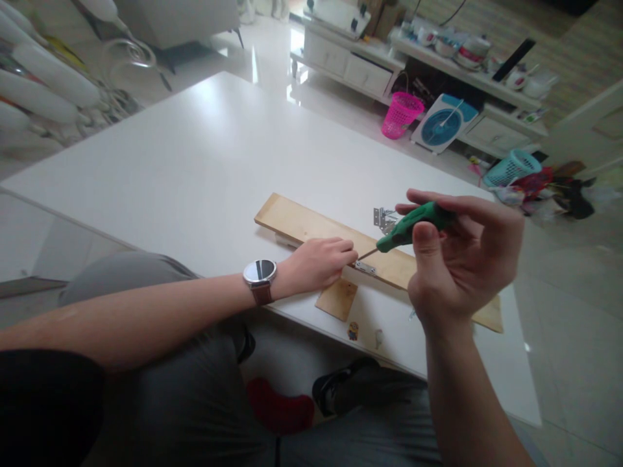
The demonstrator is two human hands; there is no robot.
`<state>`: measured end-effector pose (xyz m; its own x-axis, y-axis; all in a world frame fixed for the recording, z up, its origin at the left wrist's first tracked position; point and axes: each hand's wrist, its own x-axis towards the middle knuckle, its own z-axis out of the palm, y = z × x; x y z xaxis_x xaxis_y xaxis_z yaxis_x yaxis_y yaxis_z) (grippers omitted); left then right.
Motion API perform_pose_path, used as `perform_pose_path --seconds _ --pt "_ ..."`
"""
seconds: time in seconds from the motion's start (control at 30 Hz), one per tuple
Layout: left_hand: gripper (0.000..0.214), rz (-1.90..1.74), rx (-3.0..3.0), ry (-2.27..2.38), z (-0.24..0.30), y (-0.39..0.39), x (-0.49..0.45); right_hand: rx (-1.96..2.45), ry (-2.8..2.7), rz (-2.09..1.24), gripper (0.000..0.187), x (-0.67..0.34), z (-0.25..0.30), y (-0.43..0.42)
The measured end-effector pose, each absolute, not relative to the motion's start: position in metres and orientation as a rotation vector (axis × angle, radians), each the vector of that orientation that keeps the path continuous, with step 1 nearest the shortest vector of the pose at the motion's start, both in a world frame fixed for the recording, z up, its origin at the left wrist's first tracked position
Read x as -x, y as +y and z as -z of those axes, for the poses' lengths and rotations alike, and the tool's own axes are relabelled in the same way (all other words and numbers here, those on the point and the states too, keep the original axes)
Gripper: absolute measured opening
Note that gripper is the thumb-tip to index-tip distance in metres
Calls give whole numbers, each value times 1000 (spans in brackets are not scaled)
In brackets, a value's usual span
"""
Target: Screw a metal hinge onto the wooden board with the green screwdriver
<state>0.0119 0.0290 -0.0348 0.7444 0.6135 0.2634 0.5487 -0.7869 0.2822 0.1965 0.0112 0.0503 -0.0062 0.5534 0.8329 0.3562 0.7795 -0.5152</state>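
A long wooden board [302, 224] lies on the white table [195, 155], with a small wooden piece [337, 299] against its near edge. My right hand [462, 259] is closed around a green-handled screwdriver [413, 227], its tip pointing down at a small metal hinge [366, 266] on the board. My left hand [318, 263], a watch on its wrist, rests on the board with its fingertips pinched together right beside the screwdriver tip; what they pinch is too small to see. A second metal hinge [383, 217] lies just beyond the board.
The table's near edge runs above my knees. On the floor beyond the table stand a pink basket [401, 114], a blue fan [442, 123] and a teal basket [512, 167]. Low white cabinets [350, 65] line the far wall.
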Motion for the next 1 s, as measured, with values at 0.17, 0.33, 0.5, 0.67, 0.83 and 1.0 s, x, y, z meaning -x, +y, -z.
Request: perform_pose_path --seconds 0.17,0.33,0.5,0.67,0.83,1.0 --pt "16 -511 -2781 935 35 29 -12 651 -1565 -92 32 -200 -61 10" --pt "14 -524 -2808 915 37 30 -13 625 -1478 60 36 -226 -65 7" --pt "12 -526 -2811 928 35 28 -16 641 -1409 168 39 -266 -61 -12" --pt "11 -540 -2837 926 34 27 -18 837 -1456 182 45 -312 -55 -40" --pt "9 -528 -2848 947 32 28 -21 1006 -1520 99 43 -342 -48 -54" --pt "6 -556 -2875 969 35 29 -25 1065 -1772 -67 53 -357 -40 -62"
